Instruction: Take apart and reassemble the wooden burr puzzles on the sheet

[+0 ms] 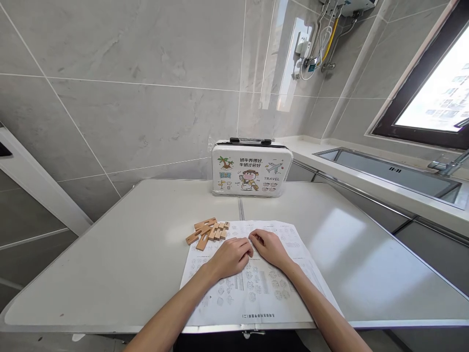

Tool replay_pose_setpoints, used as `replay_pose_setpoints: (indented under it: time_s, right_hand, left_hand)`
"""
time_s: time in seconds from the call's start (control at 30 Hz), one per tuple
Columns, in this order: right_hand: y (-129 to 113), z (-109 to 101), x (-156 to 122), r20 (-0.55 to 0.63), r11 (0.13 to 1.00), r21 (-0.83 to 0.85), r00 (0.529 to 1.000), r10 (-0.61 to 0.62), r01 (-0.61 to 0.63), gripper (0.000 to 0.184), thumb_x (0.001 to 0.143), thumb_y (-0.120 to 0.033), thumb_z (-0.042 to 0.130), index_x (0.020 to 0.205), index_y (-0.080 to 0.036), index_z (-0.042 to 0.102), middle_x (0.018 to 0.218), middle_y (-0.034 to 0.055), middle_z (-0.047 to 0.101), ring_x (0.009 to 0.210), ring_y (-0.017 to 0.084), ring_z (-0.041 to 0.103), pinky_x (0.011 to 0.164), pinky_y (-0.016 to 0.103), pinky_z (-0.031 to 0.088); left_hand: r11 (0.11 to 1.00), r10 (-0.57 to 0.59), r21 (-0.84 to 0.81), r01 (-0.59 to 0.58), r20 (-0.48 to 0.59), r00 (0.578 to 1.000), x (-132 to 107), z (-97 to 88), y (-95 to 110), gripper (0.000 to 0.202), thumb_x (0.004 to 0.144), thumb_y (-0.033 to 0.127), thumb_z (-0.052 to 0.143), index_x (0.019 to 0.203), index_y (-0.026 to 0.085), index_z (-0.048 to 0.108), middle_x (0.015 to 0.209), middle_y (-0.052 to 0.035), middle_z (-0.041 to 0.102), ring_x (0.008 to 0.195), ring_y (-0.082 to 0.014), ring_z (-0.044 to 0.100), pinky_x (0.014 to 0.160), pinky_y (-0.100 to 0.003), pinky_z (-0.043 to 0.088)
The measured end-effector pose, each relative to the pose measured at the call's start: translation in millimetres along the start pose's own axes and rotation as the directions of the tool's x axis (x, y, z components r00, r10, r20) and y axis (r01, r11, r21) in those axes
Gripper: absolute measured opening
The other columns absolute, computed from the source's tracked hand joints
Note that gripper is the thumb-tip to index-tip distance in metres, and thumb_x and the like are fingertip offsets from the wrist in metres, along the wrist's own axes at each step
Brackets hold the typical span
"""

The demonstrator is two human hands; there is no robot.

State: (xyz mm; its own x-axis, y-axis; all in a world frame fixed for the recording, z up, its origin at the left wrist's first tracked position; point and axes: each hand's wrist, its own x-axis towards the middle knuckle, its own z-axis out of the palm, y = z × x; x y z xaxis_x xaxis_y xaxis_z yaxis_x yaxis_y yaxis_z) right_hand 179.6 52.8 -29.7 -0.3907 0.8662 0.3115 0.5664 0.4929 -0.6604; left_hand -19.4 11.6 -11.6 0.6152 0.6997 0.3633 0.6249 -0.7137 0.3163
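Observation:
My left hand [232,255] rests on the printed paper sheet [264,305] with its fingers curled in. Close by on the right, my right hand [269,247] also lies on the sheet, fingers loosely closed. Nothing shows in either hand, and the palms face down out of sight. Just beyond my left hand is a small heap of notched wooden puzzle pieces [202,241], partly on the sheet's upper left corner. Some lie across each other, while several short ones [219,231] sit side by side. The sheet carries small line diagrams and appears upside down to me.
A white folding table [120,274] carries everything. At its back, a white cartoon-printed case [252,168] with a black handle stands upright against the tiled wall [146,122]. To the right is a counter with a sink [388,171] and faucet [449,165], below a window [436,93].

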Motion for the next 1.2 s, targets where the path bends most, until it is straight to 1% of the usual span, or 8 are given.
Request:
replay_pose_setpoints:
  time_s: [0.23, 0.4, 0.73, 0.9, 1.2]
  right_hand:
    - [-1.4, 0.0, -0.4, -0.001, 1.000, 0.014, 1.000, 0.018, -0.018, 0.024, 0.101, -0.033, 0.050, 0.086, -0.025, 0.067, 0.073, 0.0002, 0.069, 0.063, 0.019, 0.059, 0.065, 0.030, 0.044]
    - [-2.6, 0.5, 0.8, 0.004, 1.000, 0.019, 1.000, 0.020, -0.020, 0.025, 0.101, -0.033, 0.049, 0.085, -0.024, 0.066, 0.072, 0.0002, 0.068, 0.062, 0.018, 0.056, 0.063, 0.029, 0.042]
    - [0.7, 1.8, 2.1, -0.009, 0.999, 0.008, 0.999, 0.037, -0.037, 0.022, 0.100, -0.030, 0.050, 0.085, -0.024, 0.066, 0.072, -0.0005, 0.068, 0.062, 0.017, 0.056, 0.063, 0.028, 0.041]
    - [0.7, 1.6, 3.1, -0.005, 1.000, -0.006, 1.000, 0.022, -0.022, 0.023, 0.100, -0.029, 0.050, 0.085, -0.024, 0.067, 0.074, 0.0001, 0.070, 0.065, 0.018, 0.060, 0.065, 0.028, 0.042]
    - [1.8, 2.4, 4.7, 0.004, 0.999, -0.027, 1.000, 0.020, -0.020, 0.024, 0.101, -0.032, 0.050, 0.088, -0.024, 0.068, 0.075, 0.0004, 0.071, 0.066, 0.018, 0.061, 0.067, 0.028, 0.043]
  left_hand:
    - [1.000, -0.003, -0.003, 0.003, -0.004, 1.000, -1.4, -0.2, -0.3, 0.020, 0.087, 0.006, 0.049, 0.092, 0.021, 0.062, 0.091, -0.0027, 0.070, 0.080, -0.0188, 0.064, 0.074, -0.031, 0.048]
    - [1.000, 0.007, 0.006, -0.007, 0.006, 1.000, -2.9, 0.7, -1.5, 0.020, 0.088, 0.006, 0.049, 0.092, 0.020, 0.062, 0.090, -0.0024, 0.070, 0.080, -0.0190, 0.065, 0.076, -0.032, 0.047]
    - [0.999, 0.048, 0.022, -0.048, -0.001, 0.999, -1.9, 5.0, 1.0, 0.021, 0.085, 0.005, 0.049, 0.090, 0.020, 0.062, 0.089, -0.0016, 0.070, 0.078, -0.0176, 0.063, 0.072, -0.031, 0.045]
    - [0.998, 0.061, 0.029, -0.061, -0.003, 0.998, -1.7, 5.9, 0.1, 0.020, 0.085, 0.005, 0.049, 0.090, 0.020, 0.063, 0.089, -0.0017, 0.069, 0.078, -0.0173, 0.063, 0.073, -0.031, 0.045]
    - [0.997, 0.068, 0.021, -0.068, 0.000, 0.998, -0.6, 4.9, 0.3, 0.021, 0.085, 0.005, 0.048, 0.090, 0.019, 0.062, 0.088, -0.0024, 0.070, 0.077, -0.0178, 0.063, 0.072, -0.031, 0.044]
